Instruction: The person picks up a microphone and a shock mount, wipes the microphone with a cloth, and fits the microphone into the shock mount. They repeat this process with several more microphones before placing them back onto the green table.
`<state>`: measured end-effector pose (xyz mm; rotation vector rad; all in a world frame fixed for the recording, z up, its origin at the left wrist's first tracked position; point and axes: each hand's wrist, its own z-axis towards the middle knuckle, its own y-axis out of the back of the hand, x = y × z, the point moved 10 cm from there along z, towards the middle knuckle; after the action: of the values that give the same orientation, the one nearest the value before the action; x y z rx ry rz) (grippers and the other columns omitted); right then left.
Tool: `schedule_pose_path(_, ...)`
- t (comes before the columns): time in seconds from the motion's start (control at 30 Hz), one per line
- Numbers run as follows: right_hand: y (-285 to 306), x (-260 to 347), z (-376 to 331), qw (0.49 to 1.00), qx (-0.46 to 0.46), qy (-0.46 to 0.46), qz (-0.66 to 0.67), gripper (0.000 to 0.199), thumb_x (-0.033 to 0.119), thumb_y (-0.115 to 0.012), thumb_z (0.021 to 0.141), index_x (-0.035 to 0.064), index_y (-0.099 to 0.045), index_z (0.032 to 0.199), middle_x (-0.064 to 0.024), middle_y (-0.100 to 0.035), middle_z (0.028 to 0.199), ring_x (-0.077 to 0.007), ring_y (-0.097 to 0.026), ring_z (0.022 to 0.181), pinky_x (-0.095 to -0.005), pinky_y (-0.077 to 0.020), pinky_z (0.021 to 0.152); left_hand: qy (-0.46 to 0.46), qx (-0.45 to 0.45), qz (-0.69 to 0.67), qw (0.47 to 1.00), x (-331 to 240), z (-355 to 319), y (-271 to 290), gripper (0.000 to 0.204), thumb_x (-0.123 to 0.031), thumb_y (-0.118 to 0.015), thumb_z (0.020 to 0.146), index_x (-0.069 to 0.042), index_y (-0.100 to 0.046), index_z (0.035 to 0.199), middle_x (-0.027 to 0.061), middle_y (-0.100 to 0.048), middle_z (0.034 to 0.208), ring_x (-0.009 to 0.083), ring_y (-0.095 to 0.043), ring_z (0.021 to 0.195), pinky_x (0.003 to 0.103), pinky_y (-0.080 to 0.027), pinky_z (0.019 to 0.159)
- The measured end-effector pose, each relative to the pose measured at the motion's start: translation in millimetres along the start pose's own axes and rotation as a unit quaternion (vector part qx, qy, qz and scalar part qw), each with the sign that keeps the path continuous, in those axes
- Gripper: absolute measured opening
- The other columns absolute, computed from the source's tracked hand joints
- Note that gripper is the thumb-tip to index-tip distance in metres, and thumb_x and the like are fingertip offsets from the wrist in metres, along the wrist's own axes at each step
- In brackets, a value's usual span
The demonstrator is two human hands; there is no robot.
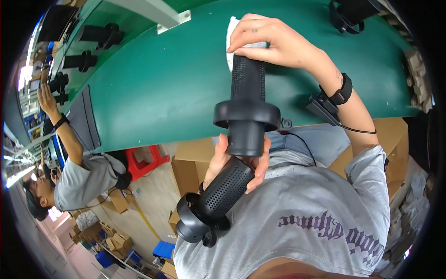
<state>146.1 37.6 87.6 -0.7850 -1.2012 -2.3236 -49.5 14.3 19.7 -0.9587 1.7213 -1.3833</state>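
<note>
My left hand (pixel 261 169) is wrapped from behind around the lower end of a black tubular part (pixel 246 111) with a wide ring collar and a perforated upper section. My right hand (pixel 272 39) pinches a white cloth or wipe (pixel 231 32) at the top end of that tube, its fingertips touching the rim. A second black perforated tube (pixel 226 188) with rounded loop pieces slants below, against the left palm, toward my chest; whether the hand grips it is hidden. A black band (pixel 344 90) and a small black cabled device (pixel 323 109) sit on my right wrist.
A green worktable (pixel 162 93) spreads ahead, with a metal bracket (pixel 174 21). Similar black tubes (pixel 100 36) stand at left, another (pixel 355 11) at far right. Cardboard boxes (pixel 190 162) lie below the edge. Leftward, a person (pixel 88 179) works beside a red stool (pixel 144 162).
</note>
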Motion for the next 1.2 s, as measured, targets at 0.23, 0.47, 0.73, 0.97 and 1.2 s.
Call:
schedule_pose_path(0.23,-40,-20,3,0.996,0.046,-0.024,-0.078,0.028,-0.001,-0.061,0.074,0.0027,-0.065,0.101,-0.0102,-0.061,0.107,-0.0280,-0.055,0.108,-0.0392,-0.0451,0.093,-0.118,-0.017,0.033,0.992,-42,-12,7,0.081,-0.068,-0.049,0.082,0.006,-0.042,0.115,0.0117,-0.052,0.089,0.0193,-0.054,0.056,0.028,-0.045,0.042)
schedule_pose_path(0.47,-73,-12,-11,0.979,0.129,-0.005,-0.155,0.013,0.009,-0.068,0.074,0.0037,-0.062,0.085,-0.0067,-0.060,0.106,-0.0282,-0.049,0.120,-0.0452,-0.0361,0.104,-0.169,-0.067,0.082,0.980,-72,-14,3,0.100,-0.080,-0.046,0.072,0.010,-0.035,0.115,0.0147,-0.054,0.067,0.0224,-0.052,0.040,0.029,-0.045,0.036)
schedule_pose_path(0.73,1,-4,-34,0.992,-0.061,-0.102,-0.034,0.007,0.007,-0.061,0.088,0.0016,-0.058,0.092,-0.0070,-0.059,0.080,-0.0167,-0.060,0.072,-0.0268,-0.0477,0.067,-0.217,-0.009,0.091,0.972,-83,-7,-5,0.099,-0.071,-0.057,0.074,0.010,-0.032,0.126,0.0228,-0.051,0.104,0.0226,-0.057,0.062,0.030,-0.048,0.039)
schedule_pose_path(0.97,9,-3,-74,0.829,-0.234,-0.201,0.467,0.017,0.013,-0.053,0.094,-0.0004,-0.053,0.105,-0.0040,-0.053,0.071,-0.0090,-0.052,0.055,-0.0227,-0.0442,0.050,-0.229,-0.042,0.256,0.938,-98,-8,-19,0.096,-0.065,-0.060,0.076,0.007,-0.030,0.131,0.0245,-0.049,0.111,0.0235,-0.058,0.066,0.030,-0.051,0.042)
schedule_pose_path(1.2,-4,25,-83,0.802,-0.237,-0.267,0.479,0.027,0.025,-0.060,0.090,0.0004,-0.049,0.095,-0.0043,-0.047,0.070,-0.0073,-0.045,0.045,-0.0208,-0.0396,0.039,-0.221,-0.042,0.293,0.929,-97,-3,-28,0.091,-0.056,-0.066,0.079,0.010,-0.031,0.130,0.0260,-0.049,0.106,0.0243,-0.059,0.065,0.031,-0.051,0.042)
